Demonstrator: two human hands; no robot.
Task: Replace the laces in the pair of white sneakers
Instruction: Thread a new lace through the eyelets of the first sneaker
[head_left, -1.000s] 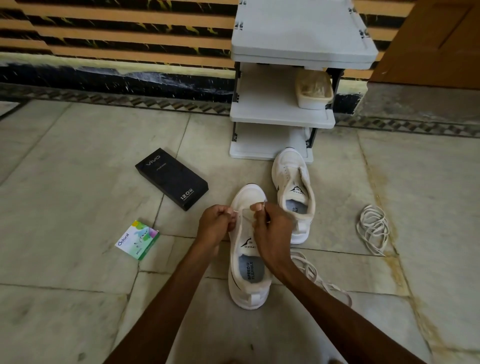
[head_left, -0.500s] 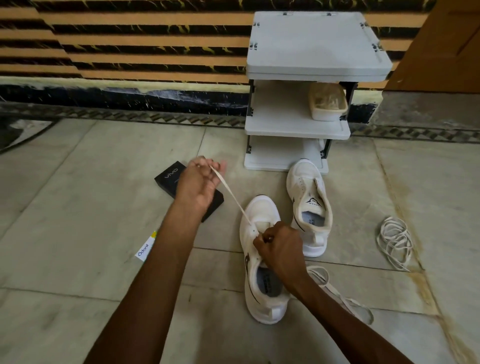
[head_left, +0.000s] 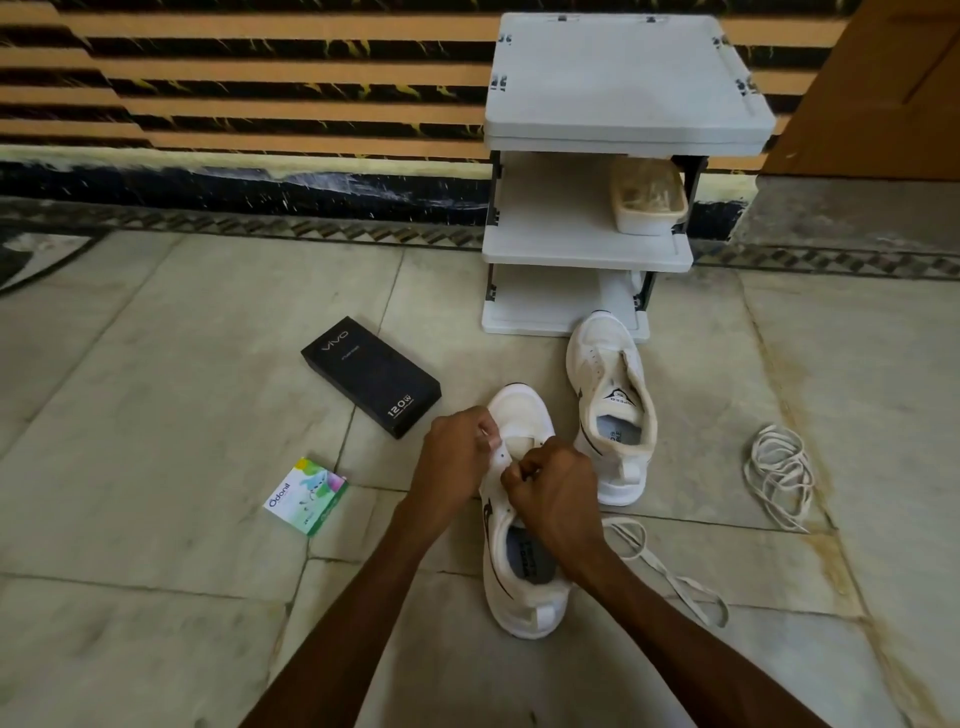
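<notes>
Two white sneakers stand on the floor. The near sneaker points away from me, and the far sneaker lies beside it to the right. My left hand has its fingers curled at the near sneaker's left eyelet row and pinches the lace there. My right hand is curled over the tongue and grips the same lace, hiding the eyelets below it. The loose lace trails from under my right wrist across the floor. A coil of white laces lies further right.
A black phone box and a small Odonil box lie on the floor at left. A white shelf rack with a plastic container stands against the striped wall, just beyond the far sneaker.
My left hand, which had pulled the lace up and out to the left, has come back down to the near sneaker's eyelets. My right hand stayed on the tongue.
</notes>
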